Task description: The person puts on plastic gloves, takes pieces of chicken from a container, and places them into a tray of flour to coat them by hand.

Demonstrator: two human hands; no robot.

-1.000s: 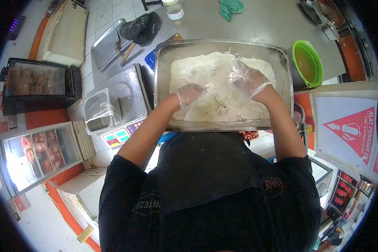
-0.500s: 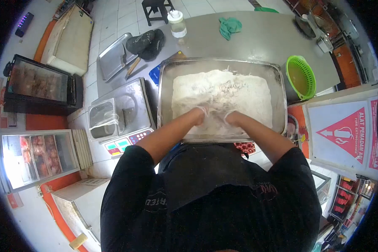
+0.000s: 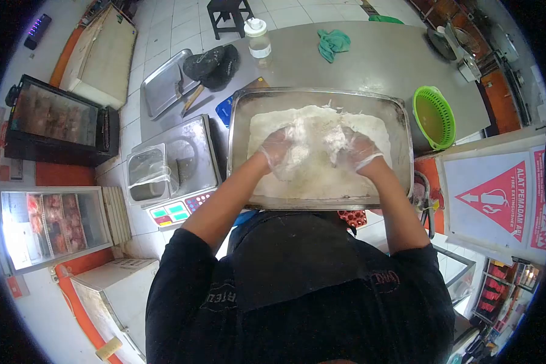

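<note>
A deep metal tray (image 3: 400, 161) full of white flour (image 3: 318, 182) lies in front of me. My left hand (image 3: 277, 150), in a clear plastic glove, is over the tray's left half, its fingers curled round flour-coated pieces (image 3: 297, 148). On the other side my right hand (image 3: 357, 150), gloved too, cups more of the floury pieces against its palm. The hands are apart, palms turned towards each other, with haze between them. What the pieces are under the flour I cannot make out.
To the left stand a digital scale (image 3: 191, 158) with a clear container (image 3: 147, 176) on it and a shallow metal tray (image 3: 164, 85). A dark cap (image 3: 215, 64), a lidded jar (image 3: 258, 41) and a green cloth (image 3: 333, 43) lie farther back. A green basket (image 3: 434, 118) is at right.
Both hands have come up from low in the flour and moved forward and apart. They now hold floury pieces, and the flour surface looks smoother.
</note>
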